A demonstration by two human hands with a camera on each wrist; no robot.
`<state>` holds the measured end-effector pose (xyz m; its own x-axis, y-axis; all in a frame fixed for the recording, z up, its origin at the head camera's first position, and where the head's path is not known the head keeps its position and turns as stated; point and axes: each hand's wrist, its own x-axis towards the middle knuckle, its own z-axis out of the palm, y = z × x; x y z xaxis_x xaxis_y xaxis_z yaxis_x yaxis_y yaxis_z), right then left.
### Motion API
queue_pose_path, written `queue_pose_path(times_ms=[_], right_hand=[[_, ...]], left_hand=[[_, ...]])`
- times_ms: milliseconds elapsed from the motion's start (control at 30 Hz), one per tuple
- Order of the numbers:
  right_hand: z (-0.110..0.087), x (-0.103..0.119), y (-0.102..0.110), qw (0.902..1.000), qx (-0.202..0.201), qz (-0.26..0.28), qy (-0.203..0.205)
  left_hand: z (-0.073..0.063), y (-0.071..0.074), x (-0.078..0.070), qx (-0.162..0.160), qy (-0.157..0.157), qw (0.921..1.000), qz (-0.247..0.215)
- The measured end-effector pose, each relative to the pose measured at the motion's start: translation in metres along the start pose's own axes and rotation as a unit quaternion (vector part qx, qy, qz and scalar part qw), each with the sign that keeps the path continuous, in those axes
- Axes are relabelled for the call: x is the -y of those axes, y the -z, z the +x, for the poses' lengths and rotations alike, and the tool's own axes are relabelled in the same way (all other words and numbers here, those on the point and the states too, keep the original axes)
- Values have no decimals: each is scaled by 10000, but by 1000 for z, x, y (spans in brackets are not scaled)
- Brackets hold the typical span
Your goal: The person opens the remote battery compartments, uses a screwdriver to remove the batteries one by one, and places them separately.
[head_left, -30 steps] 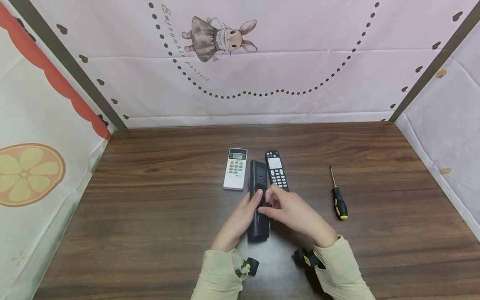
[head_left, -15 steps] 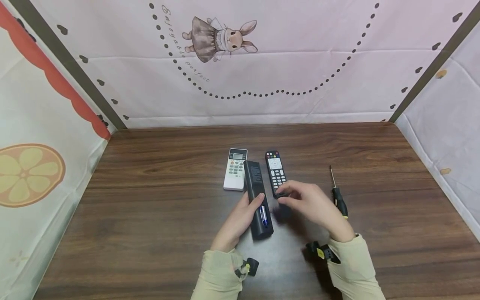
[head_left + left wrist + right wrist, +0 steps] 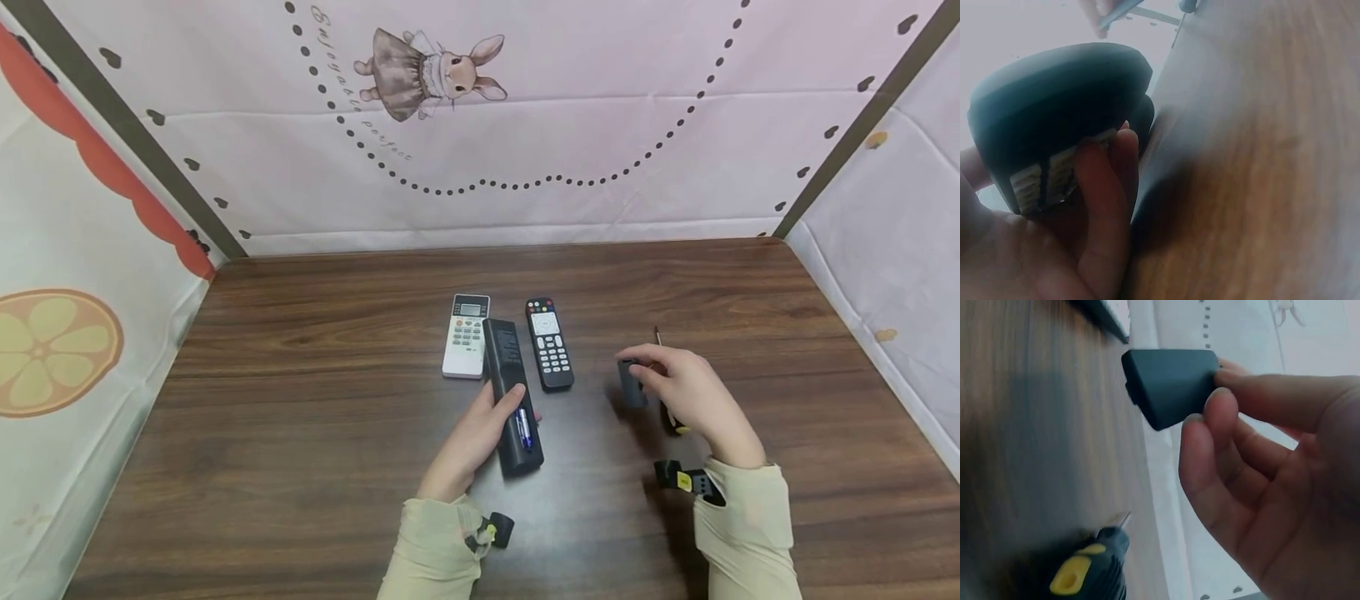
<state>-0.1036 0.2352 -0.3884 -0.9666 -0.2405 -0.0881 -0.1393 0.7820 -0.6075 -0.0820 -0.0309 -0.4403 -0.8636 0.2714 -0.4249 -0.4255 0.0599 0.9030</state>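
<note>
My left hand (image 3: pixel 468 437) grips a black remote control (image 3: pixel 508 358), its back turned up and its battery slot uncovered. A blue and silver battery (image 3: pixel 523 429) shows in that slot. Buttons on the remote's underside face my curled fingers (image 3: pixel 1100 200) in the left wrist view. Off to the right, my right hand (image 3: pixel 693 396) pinches the dark battery cover (image 3: pixel 632 383) between thumb and fingers, raised over the table. In the right wrist view the cover (image 3: pixel 1172 384) is held by one end. Beneath that hand lies a screwdriver (image 3: pixel 1094 565), partly hidden in the head view.
A white remote (image 3: pixel 465 337) lies just left of the held one, which overlaps its edge in the head view. A smaller black remote (image 3: pixel 550 346) with white buttons lies to the right. Printed cloth walls (image 3: pixel 525 125) stand round the wooden table (image 3: pixel 300 400).
My right hand has come away from the remote and moved right, carrying the battery cover over the screwdriver. The remote has tilted leftward in my left hand, and the battery has come into view.
</note>
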Motion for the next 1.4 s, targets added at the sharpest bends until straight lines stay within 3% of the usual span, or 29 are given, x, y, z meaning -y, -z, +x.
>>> queue_pose_path(times_ms=[567,667,867,1400], right_hand=[[10,-17,-2,9983,292,-197,-461],[10,-19,-3,9982,313,-153,-497],[13,-23,-5,9985,260,-219,-430],[21,-28,-12,9971,155,-699,-256]], left_hand=[[4,-2,-4,-31,-120,9999,13],[-1,-3,-12,-14,-105,9999,18],[-15,-6,-31,-17,-45,10000,70],[-13,-7,-34,-29,45,10000,46]])
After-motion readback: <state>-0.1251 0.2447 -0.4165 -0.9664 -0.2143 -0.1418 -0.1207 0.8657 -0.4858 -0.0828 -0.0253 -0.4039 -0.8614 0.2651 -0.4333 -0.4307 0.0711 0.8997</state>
